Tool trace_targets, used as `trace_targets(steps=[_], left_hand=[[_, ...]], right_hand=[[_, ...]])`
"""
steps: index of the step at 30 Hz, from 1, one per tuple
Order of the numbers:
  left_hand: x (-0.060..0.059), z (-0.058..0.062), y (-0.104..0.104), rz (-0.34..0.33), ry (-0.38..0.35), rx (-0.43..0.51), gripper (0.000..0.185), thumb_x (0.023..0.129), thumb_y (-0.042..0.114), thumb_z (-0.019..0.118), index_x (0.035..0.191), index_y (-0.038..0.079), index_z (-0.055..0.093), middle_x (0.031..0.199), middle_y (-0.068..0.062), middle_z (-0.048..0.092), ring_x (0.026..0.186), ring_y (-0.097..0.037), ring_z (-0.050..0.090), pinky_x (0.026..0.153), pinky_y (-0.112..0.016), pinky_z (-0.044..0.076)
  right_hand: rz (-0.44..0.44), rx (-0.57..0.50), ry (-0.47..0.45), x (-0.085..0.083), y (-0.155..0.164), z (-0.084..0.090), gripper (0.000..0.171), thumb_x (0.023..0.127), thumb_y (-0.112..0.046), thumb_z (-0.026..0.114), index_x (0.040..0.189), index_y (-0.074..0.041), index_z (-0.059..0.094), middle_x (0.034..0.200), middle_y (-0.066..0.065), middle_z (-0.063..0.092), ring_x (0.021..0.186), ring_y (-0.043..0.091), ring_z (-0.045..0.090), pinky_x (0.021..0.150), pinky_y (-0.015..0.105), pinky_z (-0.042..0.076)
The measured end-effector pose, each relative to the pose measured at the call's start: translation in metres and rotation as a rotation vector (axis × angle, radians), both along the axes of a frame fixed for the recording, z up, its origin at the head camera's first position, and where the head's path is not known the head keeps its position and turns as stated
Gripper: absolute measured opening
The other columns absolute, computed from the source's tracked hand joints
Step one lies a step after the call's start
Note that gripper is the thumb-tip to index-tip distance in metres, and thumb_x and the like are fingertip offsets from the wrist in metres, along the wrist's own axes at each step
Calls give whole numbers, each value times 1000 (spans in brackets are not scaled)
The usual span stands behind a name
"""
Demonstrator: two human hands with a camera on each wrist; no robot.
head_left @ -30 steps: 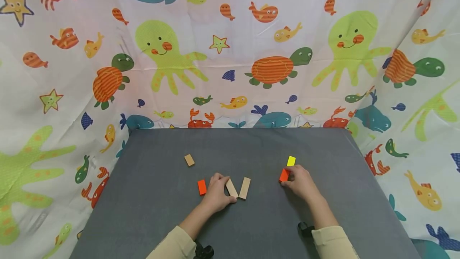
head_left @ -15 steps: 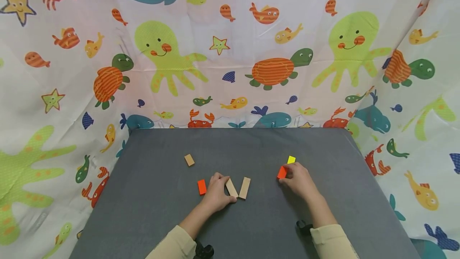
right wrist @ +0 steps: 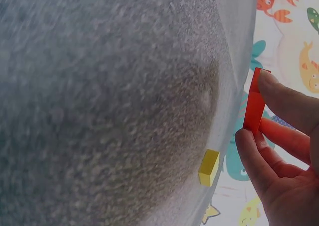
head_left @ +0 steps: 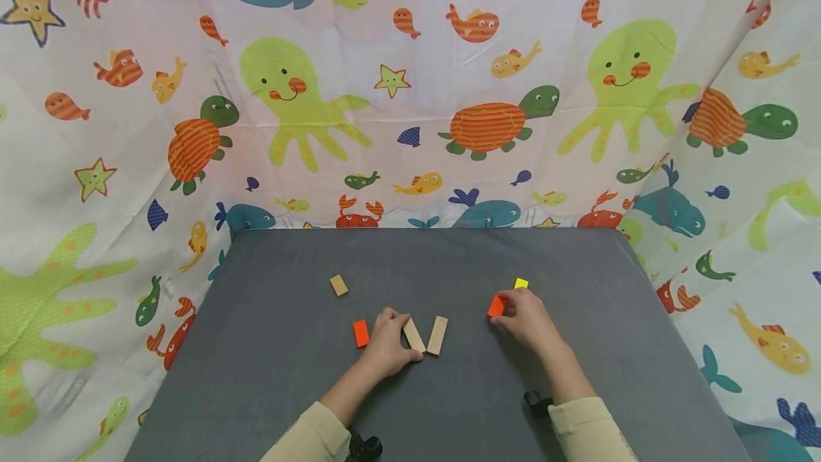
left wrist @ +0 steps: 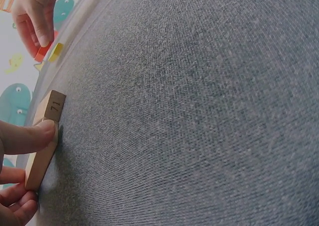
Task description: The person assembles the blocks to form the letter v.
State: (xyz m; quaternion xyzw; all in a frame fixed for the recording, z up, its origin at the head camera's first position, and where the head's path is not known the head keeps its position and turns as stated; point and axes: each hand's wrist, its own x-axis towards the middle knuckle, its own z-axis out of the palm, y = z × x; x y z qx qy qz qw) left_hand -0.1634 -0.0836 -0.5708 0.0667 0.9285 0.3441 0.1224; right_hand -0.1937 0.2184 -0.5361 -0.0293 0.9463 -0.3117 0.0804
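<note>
My left hand [head_left: 387,349] pinches a plain wooden block [head_left: 413,336] on the table between thumb and fingers. A second plain wooden block [head_left: 437,336] lies just right of it, so the two make a narrow V. In the left wrist view that second block [left wrist: 55,105] shows the number 71 on its end. Over to the right, my right hand [head_left: 532,323] grips an orange-red block [head_left: 497,306] by its ends. The right wrist view has this block [right wrist: 254,109] between thumb and fingertips, raised off the cloth. A yellow block [head_left: 522,283] sits just behind the right hand, partly covered by it.
Left of the left hand lies another orange-red block [head_left: 361,334]. Farther back is a small tan block [head_left: 338,285]. Grey cloth covers the table [head_left: 276,391]. A curtain [head_left: 398,41] printed with sea animals hangs behind and along both sides.
My right hand has shifted a little left and away from me with the orange-red block, covering more of the yellow one. The left hand has stayed in place on its wooden block.
</note>
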Motion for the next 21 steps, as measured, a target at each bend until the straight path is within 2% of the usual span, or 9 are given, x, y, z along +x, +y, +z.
trace_targets(steps=[21], left_hand=[[0,-2,1,5,-20,-8,82,69,26,95,140,3,58,122,-7,51,115,-24,48,100,-44,47]], right_hand=[[28,-34,0,-9,-27,2,56,80,-16,87,127,4,65,121,20,60,102,30,67,90,47,55]])
